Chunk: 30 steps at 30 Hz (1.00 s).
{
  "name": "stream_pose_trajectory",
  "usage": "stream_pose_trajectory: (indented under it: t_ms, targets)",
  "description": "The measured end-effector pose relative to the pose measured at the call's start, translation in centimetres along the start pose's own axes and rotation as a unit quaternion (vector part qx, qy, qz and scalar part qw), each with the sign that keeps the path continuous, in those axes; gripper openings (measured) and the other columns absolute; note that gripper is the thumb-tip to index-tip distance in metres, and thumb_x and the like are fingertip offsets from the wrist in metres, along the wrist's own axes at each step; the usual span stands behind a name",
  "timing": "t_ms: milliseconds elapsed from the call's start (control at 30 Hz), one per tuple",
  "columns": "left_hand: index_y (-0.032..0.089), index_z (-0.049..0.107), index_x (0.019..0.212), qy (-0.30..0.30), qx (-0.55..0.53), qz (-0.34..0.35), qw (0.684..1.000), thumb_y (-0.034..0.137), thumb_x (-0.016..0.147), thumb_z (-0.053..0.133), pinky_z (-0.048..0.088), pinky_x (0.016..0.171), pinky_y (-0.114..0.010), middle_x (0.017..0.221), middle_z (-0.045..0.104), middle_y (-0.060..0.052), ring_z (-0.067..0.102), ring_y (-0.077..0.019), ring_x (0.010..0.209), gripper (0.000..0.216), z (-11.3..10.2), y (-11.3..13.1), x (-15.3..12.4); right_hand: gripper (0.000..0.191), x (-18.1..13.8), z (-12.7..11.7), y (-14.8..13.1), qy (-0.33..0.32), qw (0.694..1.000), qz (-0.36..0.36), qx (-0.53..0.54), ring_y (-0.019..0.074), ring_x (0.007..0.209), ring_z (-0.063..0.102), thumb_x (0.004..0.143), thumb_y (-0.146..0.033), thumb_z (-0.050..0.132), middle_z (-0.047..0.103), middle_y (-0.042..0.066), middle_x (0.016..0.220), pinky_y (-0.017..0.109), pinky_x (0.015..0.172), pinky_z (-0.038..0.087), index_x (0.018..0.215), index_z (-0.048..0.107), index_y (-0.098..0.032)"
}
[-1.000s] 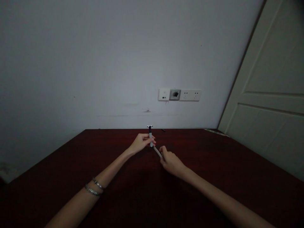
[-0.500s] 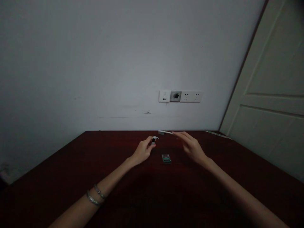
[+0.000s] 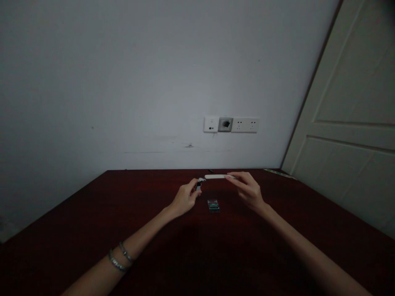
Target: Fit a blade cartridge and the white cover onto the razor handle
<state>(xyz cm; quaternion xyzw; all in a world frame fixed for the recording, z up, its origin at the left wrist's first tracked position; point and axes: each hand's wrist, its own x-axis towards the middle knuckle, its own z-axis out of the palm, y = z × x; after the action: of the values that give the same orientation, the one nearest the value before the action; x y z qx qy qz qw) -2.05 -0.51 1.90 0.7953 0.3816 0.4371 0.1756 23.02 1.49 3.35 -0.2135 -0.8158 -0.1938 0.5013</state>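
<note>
Held in my left hand [image 3: 185,197] is a small silver-and-black object [image 3: 199,185], gripped between thumb and fingers; its kind is too small to tell. Across from it, my right hand [image 3: 248,190] pinches one end of a slim white stick-like tool [image 3: 216,176], perhaps a brush, lying about level in the air. The tool's free end points left and comes close to the top of the silver-and-black object; whether they touch, I cannot tell. Between and below my hands, a small clear flat case [image 3: 213,205] with dark green parts lies on the dark red table [image 3: 185,255].
A small dark piece [image 3: 210,170] shows near the table's back edge, just behind the white tool. Sockets [image 3: 231,124] are set in the white wall [image 3: 138,82]. A pale panelled door [image 3: 348,123] stands at right, and a patterned strip [image 3: 279,174] lies at the back right corner.
My right hand has turned the white tool from a slant to nearly level, showing its broader side, and lowered it slightly. My left hand keeps its hold. The whole view has shifted a little.
</note>
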Motion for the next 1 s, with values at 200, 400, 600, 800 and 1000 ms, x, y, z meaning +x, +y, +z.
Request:
stream_pose_trajectory:
  t_ms: [200,400,600,800,1000]
  targets:
    - [0.015,0.053,0.090,0.008,0.001,0.022,1.000,0.017,0.081,0.049,0.045,0.068,-0.022,0.078,0.061,-0.002,0.058,-0.0123,0.070,0.010,-0.3,0.7,0.1,0.053,0.0,0.8,-0.9,-0.005,1.000,-0.001,0.030,0.0185,0.090,0.056,0.082,-0.002,0.041,0.060,0.009,0.106,0.035,0.072,0.046,0.125,0.050,-0.031]
    - [0.015,0.050,0.091,0.023,-0.010,0.018,1.000,0.017,0.082,0.048,0.045,0.065,-0.021,0.075,0.059,-0.001,0.057,-0.0109,0.067,0.009,-0.6,0.8,0.3,0.054,-0.3,0.2,-0.1,0.013,1.000,0.024,0.016,0.0192,0.090,0.055,0.082,-0.001,0.041,0.059,0.009,0.105,0.036,0.072,0.046,0.125,0.050,-0.032]
    - [0.015,0.051,0.091,0.003,-0.013,0.014,1.000,0.018,0.081,0.049,0.045,0.062,-0.021,0.072,0.059,-0.001,0.057,-0.0108,0.064,0.011,-0.5,1.0,0.2,0.053,-0.1,0.5,-0.9,0.002,1.000,0.003,0.031,0.0191,0.091,0.055,0.082,-0.002,0.042,0.059,0.008,0.107,0.035,0.072,0.048,0.123,0.052,-0.033]
    - [0.014,0.051,0.092,0.000,-0.034,-0.002,0.999,0.017,0.081,0.048,0.046,0.062,-0.021,0.071,0.060,-0.001,0.059,-0.0114,0.065,0.012,-0.5,0.6,0.2,0.054,-0.2,0.0,-0.2,0.029,0.999,0.013,0.006,0.0196,0.090,0.056,0.081,0.000,0.043,0.059,0.009,0.106,0.036,0.072,0.047,0.123,0.052,-0.032]
    - [0.014,0.053,0.090,0.008,-0.025,0.017,0.999,0.018,0.081,0.050,0.046,0.062,-0.021,0.073,0.060,-0.002,0.059,-0.0111,0.065,0.011,-0.7,1.8,0.1,0.048,-0.1,0.7,-1.1,0.021,0.998,0.019,0.047,0.0189,0.091,0.058,0.083,-0.004,0.042,0.060,0.009,0.106,0.035,0.073,0.049,0.121,0.055,-0.030]
